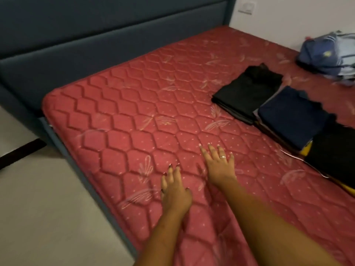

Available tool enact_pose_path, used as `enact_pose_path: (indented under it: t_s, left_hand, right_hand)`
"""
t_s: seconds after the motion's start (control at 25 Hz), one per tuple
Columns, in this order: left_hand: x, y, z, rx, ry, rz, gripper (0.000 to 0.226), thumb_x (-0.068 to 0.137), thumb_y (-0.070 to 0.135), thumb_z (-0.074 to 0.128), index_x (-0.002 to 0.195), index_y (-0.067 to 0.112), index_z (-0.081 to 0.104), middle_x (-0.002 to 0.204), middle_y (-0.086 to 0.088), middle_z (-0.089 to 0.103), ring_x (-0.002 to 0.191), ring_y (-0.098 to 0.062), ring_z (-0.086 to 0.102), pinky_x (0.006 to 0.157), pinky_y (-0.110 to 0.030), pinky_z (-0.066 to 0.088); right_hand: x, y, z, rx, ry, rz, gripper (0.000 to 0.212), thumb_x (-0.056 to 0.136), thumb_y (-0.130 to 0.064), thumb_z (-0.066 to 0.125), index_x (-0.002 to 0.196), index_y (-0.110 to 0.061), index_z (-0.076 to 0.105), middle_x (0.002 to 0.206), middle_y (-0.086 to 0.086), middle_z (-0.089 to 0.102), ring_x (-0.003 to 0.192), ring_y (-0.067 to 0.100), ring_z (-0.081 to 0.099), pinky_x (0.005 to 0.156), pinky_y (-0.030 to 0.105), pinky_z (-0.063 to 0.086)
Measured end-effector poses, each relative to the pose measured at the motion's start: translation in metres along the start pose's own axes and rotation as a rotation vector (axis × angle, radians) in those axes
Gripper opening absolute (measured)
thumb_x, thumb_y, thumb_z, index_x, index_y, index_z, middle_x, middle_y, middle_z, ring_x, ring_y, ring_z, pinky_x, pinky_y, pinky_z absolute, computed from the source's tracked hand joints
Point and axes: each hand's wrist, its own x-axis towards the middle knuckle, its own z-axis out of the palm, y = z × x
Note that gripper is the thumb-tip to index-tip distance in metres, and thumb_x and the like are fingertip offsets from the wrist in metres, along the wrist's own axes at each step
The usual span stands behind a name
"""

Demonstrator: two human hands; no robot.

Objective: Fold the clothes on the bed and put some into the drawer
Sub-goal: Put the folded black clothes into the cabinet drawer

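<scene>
Left hand point(175, 191) and right hand point(219, 166) both spread open, empty, over the mattress point(134, 102). Between garments I reckon; next means reaching the unfolded blue pile point(330, 54) past the folded stacks point(290, 116).

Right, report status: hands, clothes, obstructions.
Left hand, right hand open, empty, over red mattress. Row of folded clothes to the right; unfolded blue pile beyond. Nothing in the way.

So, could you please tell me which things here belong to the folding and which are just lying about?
Job: folded black stack, folded navy stack, black pile beside it, unfolded blue striped heap, red mattress.
Lying about: wall switch, dark strip on floor.
</scene>
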Motion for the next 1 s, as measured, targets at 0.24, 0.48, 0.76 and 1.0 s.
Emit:
enact_pose_path:
  t_s: [0.24,0.48,0.76,1.0]
  left_hand:
    - [0.090,0.067,0.088,0.069,-0.208,0.136,0.078,0.088,0.022,0.054,0.153,0.014,0.011,0.161,-0.005,0.010,0.148,-0.025,0.006,0.118,-0.036,0.006]
    - [0.132,0.129,0.134,0.089,-0.390,0.147,0.079,0.091,0.026,0.055,0.154,0.019,0.008,0.162,-0.001,0.007,0.147,-0.031,0.006,0.118,-0.043,0.017]
    - [0.124,0.211,0.196,0.096,-0.544,0.292,0.078,0.093,0.030,0.056,0.153,0.022,0.008,0.161,0.000,0.008,0.147,-0.029,0.005,0.119,-0.043,0.014]
    - [0.115,0.241,0.232,0.210,-0.578,0.355,0.074,0.092,0.039,0.054,0.153,0.025,0.014,0.160,0.002,0.015,0.143,-0.033,0.012,0.114,-0.043,0.022]
  right_hand:
    - [0.080,0.143,0.012,-0.080,0.016,0.319,0.084,0.094,-0.016,0.047,0.151,-0.032,-0.012,0.162,0.002,-0.004,0.148,0.033,-0.004,0.115,0.059,0.008]
    - [0.108,0.253,0.022,-0.102,0.042,0.575,0.098,0.088,-0.018,0.060,0.152,-0.024,-0.014,0.161,0.007,0.000,0.148,0.034,0.000,0.114,0.059,0.013]
    - [0.081,0.324,0.073,0.006,0.024,0.912,0.076,0.097,-0.014,0.043,0.152,-0.014,-0.009,0.161,0.009,0.001,0.148,0.031,0.002,0.113,0.062,0.015]
    - [0.061,0.410,0.079,-0.120,-0.125,0.931,0.085,0.096,-0.027,0.050,0.144,-0.052,-0.016,0.160,0.017,-0.006,0.144,0.045,-0.002,0.111,0.065,0.008]
